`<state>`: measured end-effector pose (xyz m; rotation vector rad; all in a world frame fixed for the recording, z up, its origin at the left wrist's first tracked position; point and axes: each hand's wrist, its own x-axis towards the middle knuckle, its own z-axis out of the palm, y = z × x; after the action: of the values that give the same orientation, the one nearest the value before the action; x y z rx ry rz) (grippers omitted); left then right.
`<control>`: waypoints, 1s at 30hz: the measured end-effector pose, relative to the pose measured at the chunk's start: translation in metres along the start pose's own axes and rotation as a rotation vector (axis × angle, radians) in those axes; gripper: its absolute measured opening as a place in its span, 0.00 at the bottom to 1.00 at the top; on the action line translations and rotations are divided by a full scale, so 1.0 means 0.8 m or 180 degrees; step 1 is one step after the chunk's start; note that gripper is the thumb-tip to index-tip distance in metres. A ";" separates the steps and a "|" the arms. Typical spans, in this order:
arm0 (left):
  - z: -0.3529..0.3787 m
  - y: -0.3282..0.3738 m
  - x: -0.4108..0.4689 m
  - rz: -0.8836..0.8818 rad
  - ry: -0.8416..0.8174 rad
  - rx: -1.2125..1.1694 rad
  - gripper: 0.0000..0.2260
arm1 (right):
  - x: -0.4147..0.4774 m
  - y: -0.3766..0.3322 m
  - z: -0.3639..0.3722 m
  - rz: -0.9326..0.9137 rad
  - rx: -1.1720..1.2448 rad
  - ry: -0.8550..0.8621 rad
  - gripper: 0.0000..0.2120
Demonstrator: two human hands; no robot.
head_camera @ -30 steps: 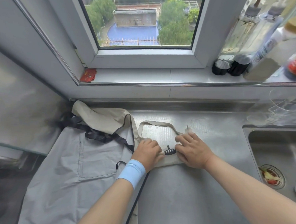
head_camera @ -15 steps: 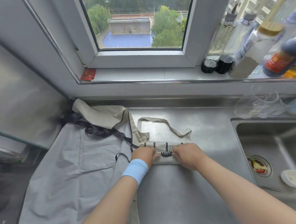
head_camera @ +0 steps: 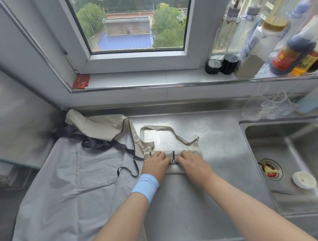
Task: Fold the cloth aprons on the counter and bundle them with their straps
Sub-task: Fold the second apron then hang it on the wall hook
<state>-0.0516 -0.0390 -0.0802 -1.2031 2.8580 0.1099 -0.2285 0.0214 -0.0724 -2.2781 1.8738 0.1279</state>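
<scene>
**Fold pulled nearer, strap loop trailing beyond**

Since earlier, the hands drew back toward the body. Grey apron spread left. Left hand and right hand press flat on folded beige apron, long axis left-right on tabletop; strap loops just beyond the fingertips.

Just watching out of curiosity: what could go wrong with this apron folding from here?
The beige apron is only pressed flat under the left hand and right hand; lifting them might let the fold spring open. Its loose neck strap could drag along and spoil the bundle. Its other end lies over the grey apron and that one's dark straps, so they might tangle.
</scene>
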 end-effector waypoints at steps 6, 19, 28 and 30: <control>0.001 -0.032 -0.019 0.0038 -0.0502 -0.0597 0.18 | -0.008 0.015 0.003 0.0020 -0.0217 0.0087 0.18; -0.027 -0.042 0.015 -0.0840 -0.0585 -0.0177 0.12 | 0.024 0.031 -0.013 0.0457 0.0375 0.0050 0.11; 0.007 -0.004 0.029 0.0268 -0.0163 -0.0139 0.18 | 0.047 0.014 0.009 -0.0032 0.0254 0.0575 0.16; 0.015 -0.009 0.024 0.0175 -0.0392 -0.0289 0.24 | 0.040 0.020 0.026 -0.0028 0.0576 0.0201 0.29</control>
<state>-0.0594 -0.0567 -0.0938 -1.0908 2.8066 0.3076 -0.2368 -0.0085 -0.1003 -2.1917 1.8234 -0.1118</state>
